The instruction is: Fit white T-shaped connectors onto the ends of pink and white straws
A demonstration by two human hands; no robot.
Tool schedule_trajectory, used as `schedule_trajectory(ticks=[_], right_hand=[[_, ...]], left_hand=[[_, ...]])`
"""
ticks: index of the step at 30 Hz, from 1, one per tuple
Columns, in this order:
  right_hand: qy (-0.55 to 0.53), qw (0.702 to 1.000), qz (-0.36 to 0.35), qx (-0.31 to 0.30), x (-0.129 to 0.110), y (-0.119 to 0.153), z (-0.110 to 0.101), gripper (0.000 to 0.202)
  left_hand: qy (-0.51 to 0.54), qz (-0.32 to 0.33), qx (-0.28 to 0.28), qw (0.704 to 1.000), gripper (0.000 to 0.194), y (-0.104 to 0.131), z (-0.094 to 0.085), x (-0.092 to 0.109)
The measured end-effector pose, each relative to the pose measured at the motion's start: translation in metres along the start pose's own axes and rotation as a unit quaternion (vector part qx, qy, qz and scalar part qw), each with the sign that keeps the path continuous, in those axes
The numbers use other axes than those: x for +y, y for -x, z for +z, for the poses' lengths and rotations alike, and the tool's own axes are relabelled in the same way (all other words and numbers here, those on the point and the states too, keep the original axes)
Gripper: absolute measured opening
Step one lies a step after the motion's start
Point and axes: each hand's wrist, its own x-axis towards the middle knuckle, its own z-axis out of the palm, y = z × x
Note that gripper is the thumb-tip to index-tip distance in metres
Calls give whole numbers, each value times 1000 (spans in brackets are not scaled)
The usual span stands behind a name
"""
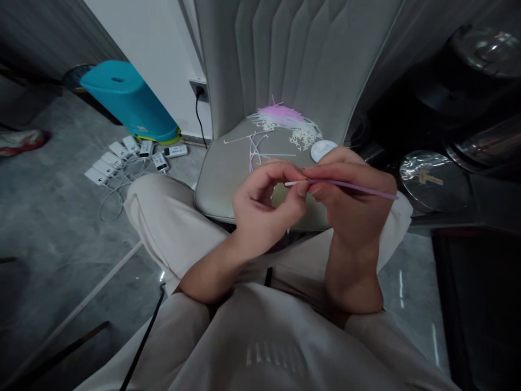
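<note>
My left hand (271, 203) pinches the white end piece at the left tip of a thin purple stick (354, 187). Close against it, my right hand (354, 201) grips the same stick between thumb and fingers, and the stick sticks out to the right past the knuckles. Beyond my hands, on the grey chair seat (220, 179), lie a pile of pink and white sticks (283, 113), a heap of small white pieces (302, 138), some loose joined sticks (255, 147) and a round white lid-like disc (323, 149), partly behind my right hand.
On the floor at the left are a blue bin-like container (126, 98) and several white plug-like devices (109, 163) with cables. A socket with a black plug (199, 91) is on the wall. Shiny metal pots (435, 179) stand at the right.
</note>
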Motion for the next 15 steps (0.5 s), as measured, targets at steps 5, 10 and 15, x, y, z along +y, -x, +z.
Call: schedule_trajectory(ticks=[5, 10, 15], right_hand=[[31, 998, 40, -39, -1, -1, -2, 12], [-39, 999, -16, -30, 3, -1, -1, 21], [-63, 997, -30, 27, 5, 1, 9, 10]], left_hand=[[4, 21, -1, 1000, 20, 1, 1, 1], [45, 1, 19, 999, 22, 2, 1, 2], [78, -17, -7, 997, 20, 4, 4, 2]])
